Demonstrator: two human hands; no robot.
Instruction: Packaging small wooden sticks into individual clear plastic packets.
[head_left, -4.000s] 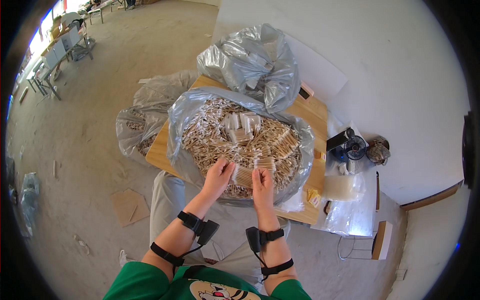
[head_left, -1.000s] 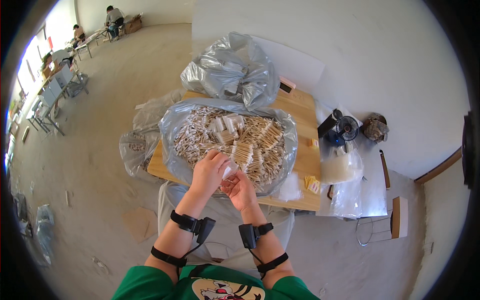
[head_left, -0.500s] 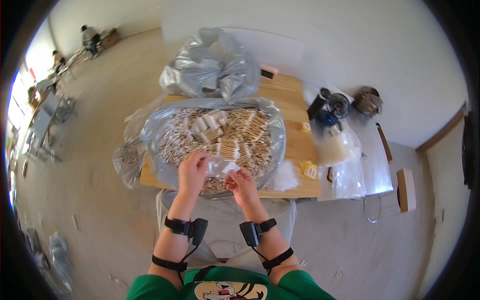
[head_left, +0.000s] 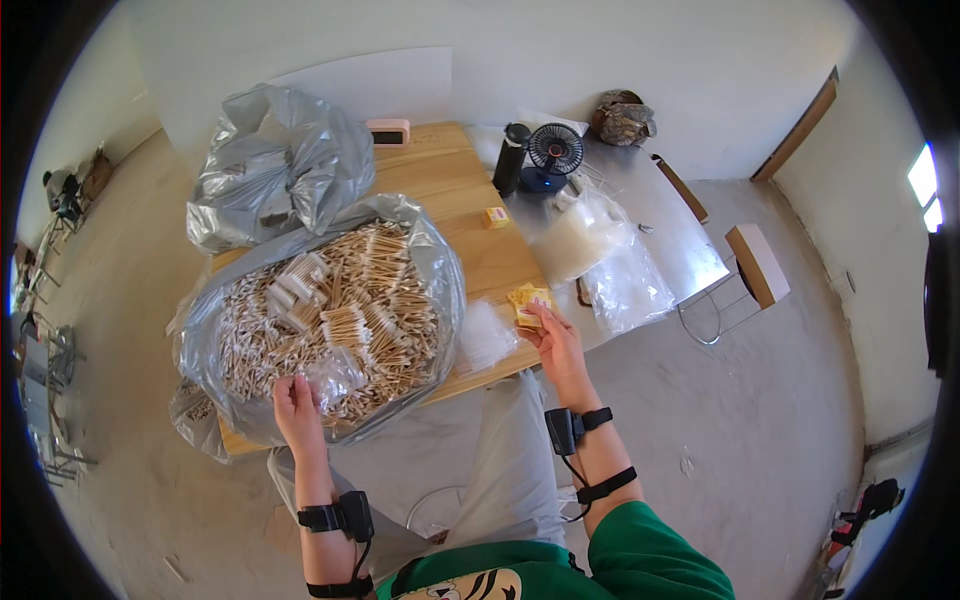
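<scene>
My left hand point(head_left: 297, 408) is closed, pinching the edge of a clear plastic bag point(head_left: 340, 374) over the near side of a heap of cotton swabs point(head_left: 390, 300). What the bag holds, if anything, I cannot make out. The swabs fill a large grey plastic bag point(head_left: 445, 262) with its mouth spread wide, and some lie in bundles on top. My right hand point(head_left: 560, 352) reaches to a small pile of yellow printed cards point(head_left: 528, 296). Its fingers are apart, with the fingertips at the cards' near edge. Thin clear bags point(head_left: 487, 335) lie flat between the swabs and the cards.
A second grey plastic bag point(head_left: 285, 165) stands behind on the wooden table point(head_left: 455, 170), beside a pink-framed device point(head_left: 388, 132). A small yellow box point(head_left: 495, 217) sits farther back. The metal table point(head_left: 700, 262) on the right bears a black fan point(head_left: 555, 150), a dark bottle point(head_left: 511, 158) and plastic film point(head_left: 630, 285).
My view has turned to the right. My right hand has left the clear bag and moved right to the yellow cards. My left hand keeps hold of the bag.
</scene>
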